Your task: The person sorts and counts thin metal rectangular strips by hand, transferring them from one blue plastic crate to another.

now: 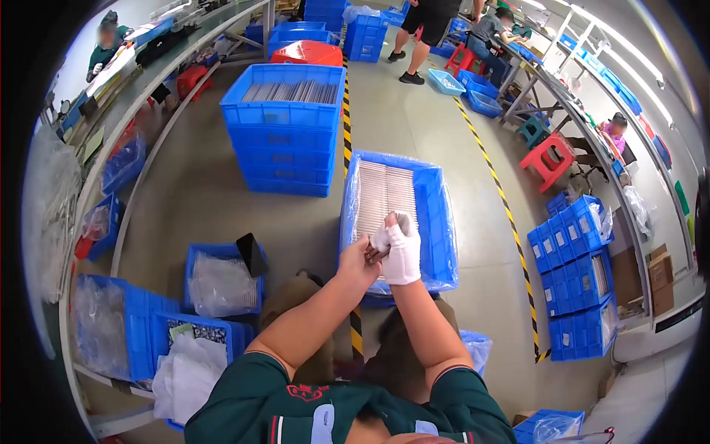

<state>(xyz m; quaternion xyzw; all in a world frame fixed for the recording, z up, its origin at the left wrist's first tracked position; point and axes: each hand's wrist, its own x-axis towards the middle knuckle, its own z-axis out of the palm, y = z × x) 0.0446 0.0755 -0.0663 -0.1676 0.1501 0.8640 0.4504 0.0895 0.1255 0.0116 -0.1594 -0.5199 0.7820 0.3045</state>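
My left hand (360, 260) is bare, and its fingers are curled against the palm side of my right hand (403, 254). A white glove (404, 266) covers the right hand, with at least one bare fingertip showing at its top. White cloth shows between the two hands; the left fingers seem to pinch it, though the exact grip is hidden. The right fingers are bent inward, and I cannot make out what they hold. Both hands are above a blue crate (441, 222) lined with clear plastic. In its left part, thin pale pieces (384, 189) stand in two tight rows.
Ahead on the left rises a stack of blue crates (285, 159), the top one holding thin upright pieces. More crates (580, 281) are stacked at right. A dark phone-like slab (252, 255) leans on a crate at left. Benches with seated people line both sides; someone stands ahead.
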